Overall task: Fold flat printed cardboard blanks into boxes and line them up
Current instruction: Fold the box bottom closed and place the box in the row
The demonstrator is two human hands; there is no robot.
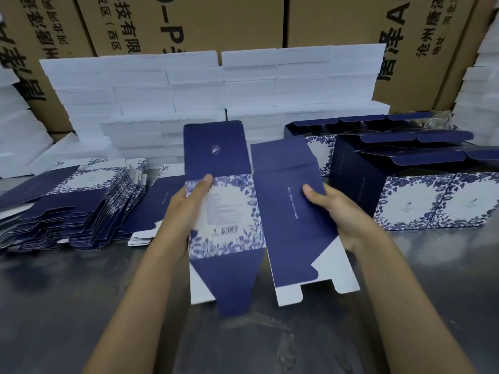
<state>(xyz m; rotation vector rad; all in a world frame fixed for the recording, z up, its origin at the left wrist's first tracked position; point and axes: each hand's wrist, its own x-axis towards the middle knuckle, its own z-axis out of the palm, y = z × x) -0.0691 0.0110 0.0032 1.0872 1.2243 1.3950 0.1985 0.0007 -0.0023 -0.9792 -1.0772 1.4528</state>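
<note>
Head view. A cardboard blank point(243, 209), navy with a blue leaf border, is held upright above the near middle of the grey desk point(67, 292), partly opened along its centre crease. The left hand point(186, 209) grasps the blank's left edge, thumb lying across the printed panel with the barcode; the other fingers are hidden behind the card. The right hand point(340, 211) grasps the right edge of the plain navy panel, thumb on the face, fingers behind. The top flap stands up above the left thumb; the bottom flaps hang toward the desk, white undersides showing.

Toward the desk's left edge lie fanned piles of flat blanks point(81, 211). Toward the right edge stand folded boxes point(421, 201) in rows, tops open and lid flaps raised; their insides cannot be seen. Along the far edge rise stacks of white foam blocks point(194, 90), backed by brown shipping cartons point(337, 22) with black lettering.
</note>
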